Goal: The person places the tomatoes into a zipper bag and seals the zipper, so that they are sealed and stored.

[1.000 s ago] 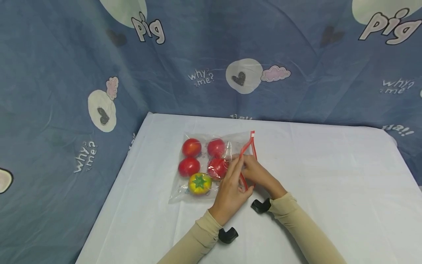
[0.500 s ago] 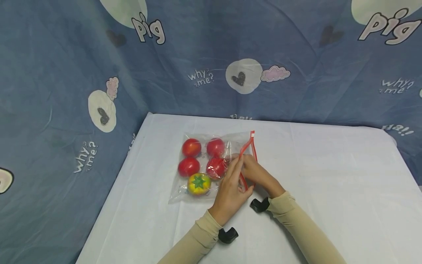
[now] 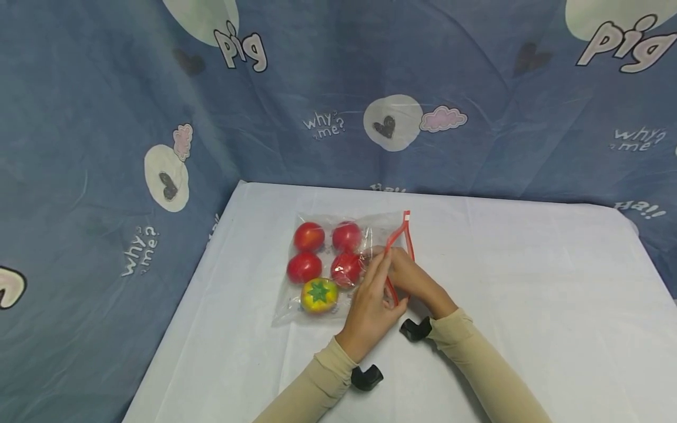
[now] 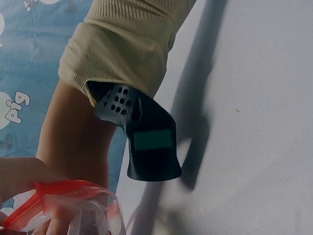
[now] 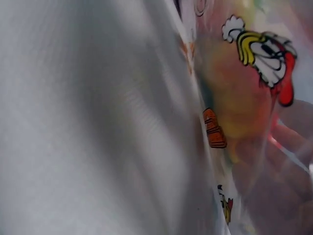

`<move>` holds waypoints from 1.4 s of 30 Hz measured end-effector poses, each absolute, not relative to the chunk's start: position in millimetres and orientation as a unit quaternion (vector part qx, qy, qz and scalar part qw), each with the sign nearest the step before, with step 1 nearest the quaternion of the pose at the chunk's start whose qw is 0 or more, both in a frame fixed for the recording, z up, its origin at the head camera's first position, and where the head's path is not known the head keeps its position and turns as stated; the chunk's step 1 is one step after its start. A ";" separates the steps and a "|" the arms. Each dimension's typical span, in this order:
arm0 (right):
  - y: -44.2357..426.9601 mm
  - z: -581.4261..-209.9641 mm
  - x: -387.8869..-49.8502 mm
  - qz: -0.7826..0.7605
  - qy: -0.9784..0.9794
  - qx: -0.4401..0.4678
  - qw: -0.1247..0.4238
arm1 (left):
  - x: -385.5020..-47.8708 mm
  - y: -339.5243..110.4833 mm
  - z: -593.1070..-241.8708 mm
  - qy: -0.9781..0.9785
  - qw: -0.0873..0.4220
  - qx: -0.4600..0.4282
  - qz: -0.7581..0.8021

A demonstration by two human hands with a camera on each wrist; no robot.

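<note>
A clear zip bag (image 3: 285,314) with a red zip edge lies flat on the table, its mouth to the right. Inside, several red round fruits (image 3: 309,237) sit beside a yellow fruit (image 3: 319,295) with a green star-shaped top. My left hand (image 3: 367,317) holds the bag's mouth at the red zip (image 4: 63,188), thumb apart from the fingers. Through that opening reaches my right hand (image 3: 409,276); its fingertips are mostly hidden behind the left hand. In the right wrist view, blurred right-hand fingers (image 5: 274,181) show through printed plastic near a yellow-red fruit (image 5: 239,107); whether they grip it is unclear.
A white cloth covers the table (image 3: 529,282). Behind and to the left hangs a blue printed curtain (image 3: 296,76). Black wrist devices stick out from the left sleeve (image 3: 333,367) and the right sleeve (image 3: 476,346).
The yellow fruit and the nearer right-hand red fruit have shifted slightly left inside the bag. My right wrist has moved a little left; the left hand keeps its place.
</note>
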State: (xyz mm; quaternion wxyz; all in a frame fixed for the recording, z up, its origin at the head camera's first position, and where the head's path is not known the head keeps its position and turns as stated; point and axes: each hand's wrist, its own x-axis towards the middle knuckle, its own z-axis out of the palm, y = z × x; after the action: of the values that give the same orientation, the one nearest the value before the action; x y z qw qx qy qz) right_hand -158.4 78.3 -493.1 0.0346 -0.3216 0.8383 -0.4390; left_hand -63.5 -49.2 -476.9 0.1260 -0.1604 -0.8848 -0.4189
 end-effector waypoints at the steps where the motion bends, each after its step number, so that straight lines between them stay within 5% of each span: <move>1: 79.2 -493.3 -157.3 -0.439 0.839 -0.319 0.033 | -63.2 -49.0 -476.7 -0.884 0.126 -0.161 -0.420; 34: 128.9 -495.8 -108.5 -0.531 0.791 -0.303 -0.008 | -62.5 -48.4 -475.4 -0.885 0.121 -0.168 -0.417; 42: 133.4 -494.8 -100.4 -0.519 0.804 -0.285 -0.060 | -63.5 -48.4 -472.6 -0.887 0.120 -0.170 -0.413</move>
State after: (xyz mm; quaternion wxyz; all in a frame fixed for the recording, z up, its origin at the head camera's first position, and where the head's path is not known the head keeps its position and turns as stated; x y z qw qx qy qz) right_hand -100.4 133.4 -494.8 -0.0600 -0.2848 0.8038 -0.5189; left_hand -63.5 -48.4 -472.6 0.1197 -0.1697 -0.8866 -0.4133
